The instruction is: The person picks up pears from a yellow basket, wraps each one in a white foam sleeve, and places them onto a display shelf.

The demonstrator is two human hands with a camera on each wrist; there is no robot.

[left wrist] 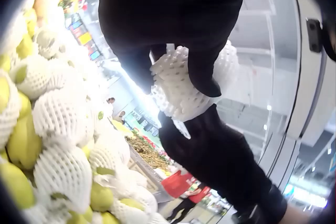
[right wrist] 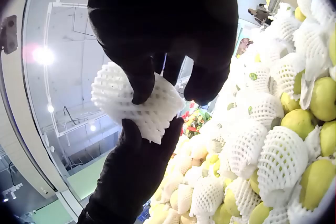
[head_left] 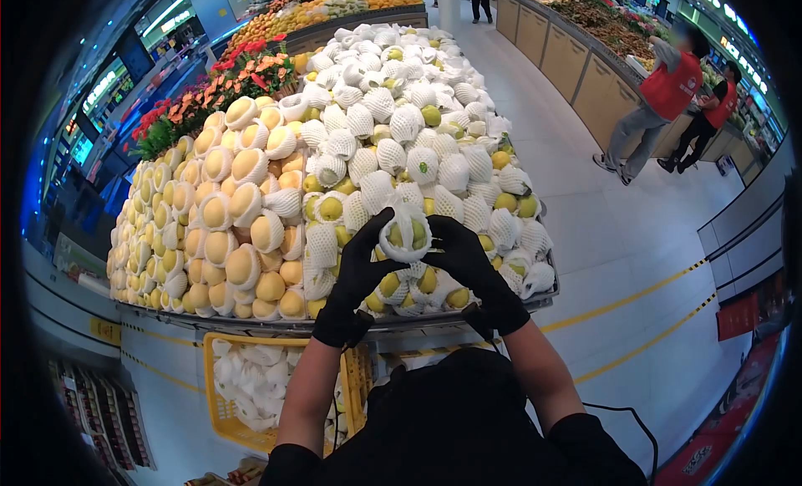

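Both hands wear black gloves and hold one green pear-like fruit [head_left: 407,234] in a white foam net [left wrist: 181,85] above the front of the fruit heap. The left hand [head_left: 361,269] grips the net from the left, thumb below and fingers above. From the right, the right hand [head_left: 469,256] grips it too, its thumb [right wrist: 143,85] pressed into the mesh in the right wrist view. Green skin shows through the net's round opening in the head view; both wrist views show only the white mesh. Below lie many netted green fruits [head_left: 393,156].
Yellow-orange fruits [head_left: 245,203] fill the heap's left part, beside red and orange flowers [head_left: 251,72]. A yellow crate [head_left: 210,386] of white foam nets stands under the stand's front edge. Two people in red vests [head_left: 671,85] stand at a counter [head_left: 597,89] on the right.
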